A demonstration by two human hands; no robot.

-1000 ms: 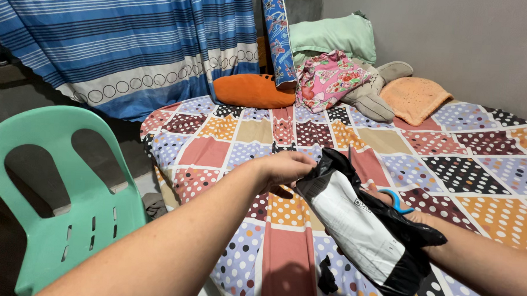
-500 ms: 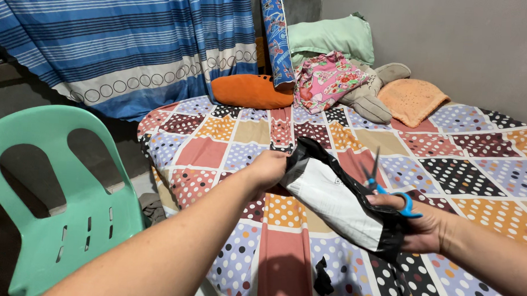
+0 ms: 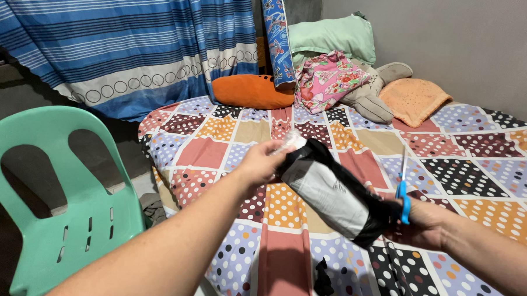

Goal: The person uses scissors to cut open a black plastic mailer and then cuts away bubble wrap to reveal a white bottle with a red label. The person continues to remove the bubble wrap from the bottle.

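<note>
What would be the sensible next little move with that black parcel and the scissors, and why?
Probably draw out a little more of what shows at the parcel's top. The left hand grips the upper end of the black plastic parcel, where something pale and clear pokes out of the opening. The right hand holds the lower end together with the blue-handled scissors, blades pointing up, away from the plastic.

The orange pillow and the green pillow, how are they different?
The orange pillow lies flat on the bed, while the green pillow sits higher, propped on the pile by the wall. The orange pillow is bright and looks plump and rounded; the green pillow is pale and looks flatter. The orange pillow is nearer the striped curtain; the green pillow is nearer the corner. Both are plain and unpatterned.
</note>
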